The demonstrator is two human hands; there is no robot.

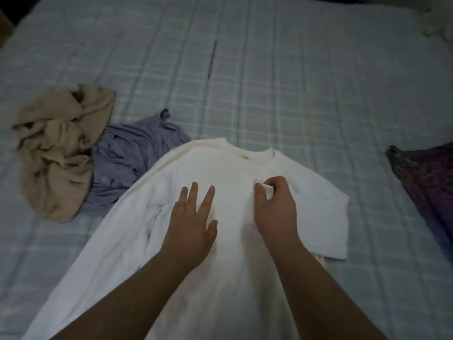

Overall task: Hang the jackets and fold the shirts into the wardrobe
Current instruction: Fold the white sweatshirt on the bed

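Our left hand (193, 222) presses spread fingers on the white shirt (220, 278) lying flat on the bed (294, 82); right hand (272, 202) pinches cloth beside them. Risk: uneven pull bunches fabric under our fingertips.

The white shirt (220, 278) hem runs off the bottom edge.

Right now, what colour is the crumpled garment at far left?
Beige garment, seen in the head view.
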